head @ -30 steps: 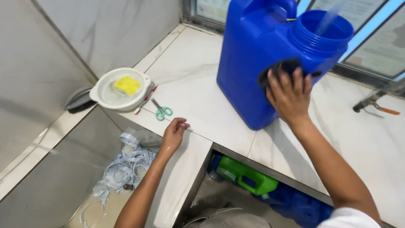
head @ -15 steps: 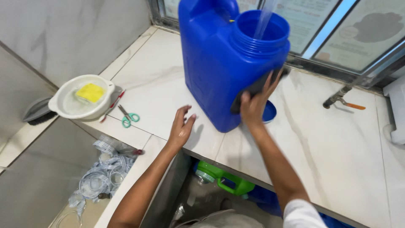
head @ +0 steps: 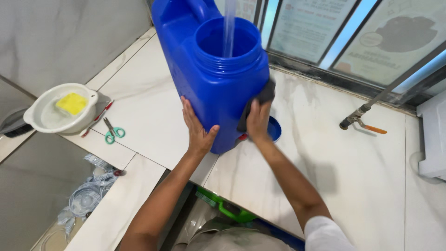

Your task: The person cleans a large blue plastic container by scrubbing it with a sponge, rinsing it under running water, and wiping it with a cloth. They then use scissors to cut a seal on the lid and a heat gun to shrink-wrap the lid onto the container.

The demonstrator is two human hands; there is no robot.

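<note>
A big blue jerrycan (head: 211, 79) was stood upright on the pale marble desk (head: 353, 176), its wide mouth placed under a thin stream of water (head: 228, 28) falling from above, likely so it could fill. The left hand (head: 197, 132) was laid flat, fingers spread, against the can's near-left face, apparently to steady it. The right hand (head: 258, 122) was pressed on the near-right face with a dark cloth (head: 260, 100) held under the fingers, seemingly for wiping the wall. A blue cap (head: 274, 129) was seen on the desk just beside the can's base, right of it. Further left, a white bowl (head: 44, 118) with a yellow sponge (head: 72, 103), green-handled scissors (head: 111, 132) and a red pen (head: 97, 118) were noted, well apart. A tap (head: 357, 117) was seen far right. Nothing was blocking either hand.
</note>
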